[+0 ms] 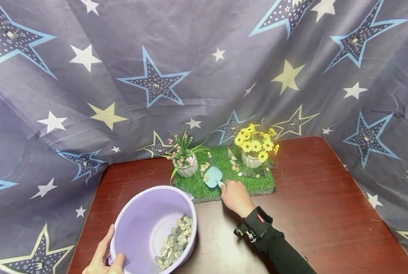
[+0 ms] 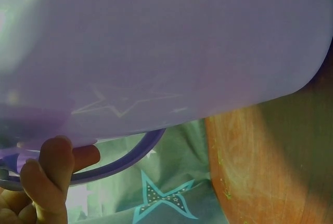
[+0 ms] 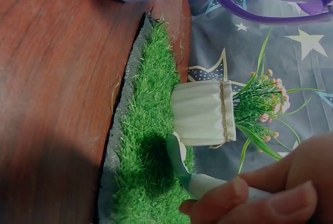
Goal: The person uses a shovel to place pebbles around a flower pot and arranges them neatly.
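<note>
The right hand holds the handle of a small light-blue scoop, with the fingers curled around it. The blade of the scoop lies over the green grass mat, which sits at the far edge of the counter, near the middle. One pebble seems to rest on the blade. In the right wrist view the fingers pinch the handle, and the scoop stands just beside the white pot with pink flowers.

The left hand grips the rim of a purple bucket at the near left part of the counter. The thumb lies over the rim, and the bucket is tilted toward the mat. A heap of grey and beige pebbles lies in its lower right side. In the left wrist view the fingers press on the bucket beside its darker purple carrying handle.

On the mat, the white pot with pink flowers stands at the left end, and a pot with yellow flowers stands at the right end. Loose pebbles lie on the grass between the two pots. A dark cloth with stars hangs behind the counter.
</note>
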{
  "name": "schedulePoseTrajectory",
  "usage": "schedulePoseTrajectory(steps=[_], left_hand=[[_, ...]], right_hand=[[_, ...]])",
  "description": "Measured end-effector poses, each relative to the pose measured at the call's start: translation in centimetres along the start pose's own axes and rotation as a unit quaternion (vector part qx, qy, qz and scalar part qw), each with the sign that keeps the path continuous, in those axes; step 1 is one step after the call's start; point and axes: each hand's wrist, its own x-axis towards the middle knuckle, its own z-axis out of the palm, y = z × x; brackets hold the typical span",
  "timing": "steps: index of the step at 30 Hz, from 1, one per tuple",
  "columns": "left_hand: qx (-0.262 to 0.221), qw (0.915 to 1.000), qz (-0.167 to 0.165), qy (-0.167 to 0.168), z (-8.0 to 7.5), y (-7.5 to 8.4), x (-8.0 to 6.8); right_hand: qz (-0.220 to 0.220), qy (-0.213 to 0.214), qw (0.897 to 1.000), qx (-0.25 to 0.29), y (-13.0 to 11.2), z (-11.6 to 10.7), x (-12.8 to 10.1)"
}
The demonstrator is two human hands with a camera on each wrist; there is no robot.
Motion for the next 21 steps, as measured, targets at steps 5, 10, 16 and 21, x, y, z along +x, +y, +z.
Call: schedulePoseTrajectory(steps=[5,10,16,21], left_hand=[[-0.004,1.0000,0.005,0.007,0.0,-0.1,0.0],[-0.007,0.9999,0.005,0.010,0.1,-0.1,0.0],[-0.010,0.9999,0.000,0.009,0.1,-0.1,0.0],[-0.016,0.9998,-0.007,0.006,0.2,-0.1,0.0]], right_hand=[[0.003,-0.018,1.000,0.020,0.2,-0.2,-0.2],[0.012,-0.038,0.998,0.037,0.1,-0.3,-0.5],[0.010,-0.035,0.999,-0.016,-1.0,-0.6,-0.7],[-0.002,-0.030,0.998,-0.062,-2.3,-1.3,-0.5]])
